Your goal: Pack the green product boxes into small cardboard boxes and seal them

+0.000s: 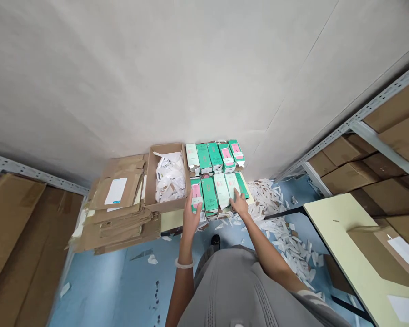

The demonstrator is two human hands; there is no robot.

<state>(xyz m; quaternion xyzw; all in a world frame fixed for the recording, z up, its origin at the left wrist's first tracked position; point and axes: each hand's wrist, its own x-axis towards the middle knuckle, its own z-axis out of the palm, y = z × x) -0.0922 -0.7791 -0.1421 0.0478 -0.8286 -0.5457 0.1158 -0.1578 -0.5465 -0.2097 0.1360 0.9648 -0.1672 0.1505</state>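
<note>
Small green and white cartons stand in two rows against the wall, several in each. At the near left corner, my left hand (192, 213) is open beside a green carton with a pink panel (197, 193), thumb and fingers apart. My right hand (239, 203) rests its fingertips on the near end of a white carton (231, 183), fingers apart and not wrapped round it. A green carton (241, 184) lies just right of those fingers. Between my hands are another green carton (209, 193) and a white carton (221, 190).
An open cardboard box (150, 181) holds white plastic and paper scraps. Flattened cardboard (122, 227) is stacked left of it. White paper pieces (293, 250) litter the blue floor. A pale yellow table (330, 222) stands at right, and shelves (357, 122) hold brown boxes.
</note>
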